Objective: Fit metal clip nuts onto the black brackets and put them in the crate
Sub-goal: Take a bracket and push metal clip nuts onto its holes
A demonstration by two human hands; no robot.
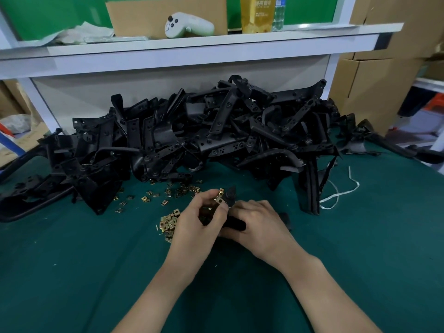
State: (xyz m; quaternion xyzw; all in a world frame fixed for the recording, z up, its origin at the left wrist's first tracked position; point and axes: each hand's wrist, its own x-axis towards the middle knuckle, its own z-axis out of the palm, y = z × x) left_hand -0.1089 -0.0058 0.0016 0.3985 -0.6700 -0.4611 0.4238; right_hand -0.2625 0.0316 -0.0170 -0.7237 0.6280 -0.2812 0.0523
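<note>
Before the bracket heap [192,131], a clip nut [219,200], pinched by the left hand [199,223], is judged mid-fitting onto the black bracket [231,195] gripped by the right hand [260,224]; a firm push home seems needed.

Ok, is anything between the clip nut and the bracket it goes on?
Nothing visible. The left hand pinches the clip nut right against the end of the bracket, which the right hand holds.

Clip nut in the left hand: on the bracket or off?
Cannot tell: left hand pinches the clip nut against the bracket end; seating is hidden.
</note>
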